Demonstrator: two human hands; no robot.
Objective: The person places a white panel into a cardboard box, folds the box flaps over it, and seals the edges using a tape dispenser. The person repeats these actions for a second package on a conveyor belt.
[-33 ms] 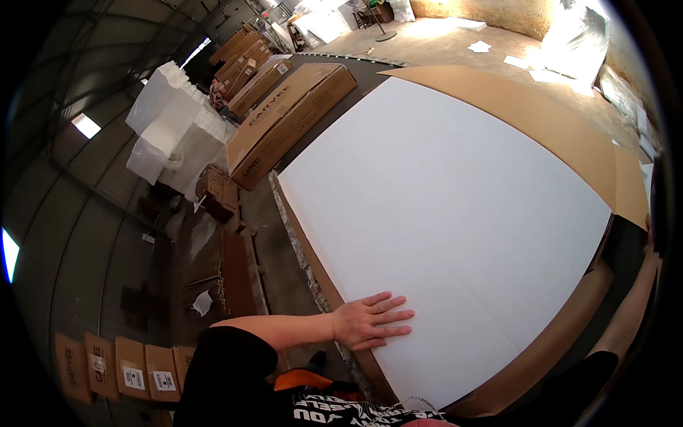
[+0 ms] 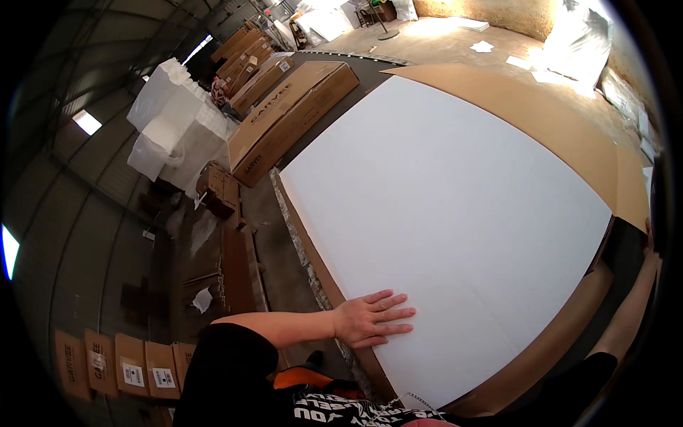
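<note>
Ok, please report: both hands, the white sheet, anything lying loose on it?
Left hand spread flat on white sheet. Right hand by brown cardboard flap, grip unclear. No loose item seen on sheet.

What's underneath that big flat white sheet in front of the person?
The large flat white sheet hides whatever lies directly beneath it. Brown cardboard flaps show along its edges; the bare left hand rests on top.

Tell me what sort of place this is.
Likely a warehouse or factory packing floor, judging by the long closed brown cardboard box, the stacked white foam-like material and the large flat white sheet bordered by brown cardboard flaps.
</note>
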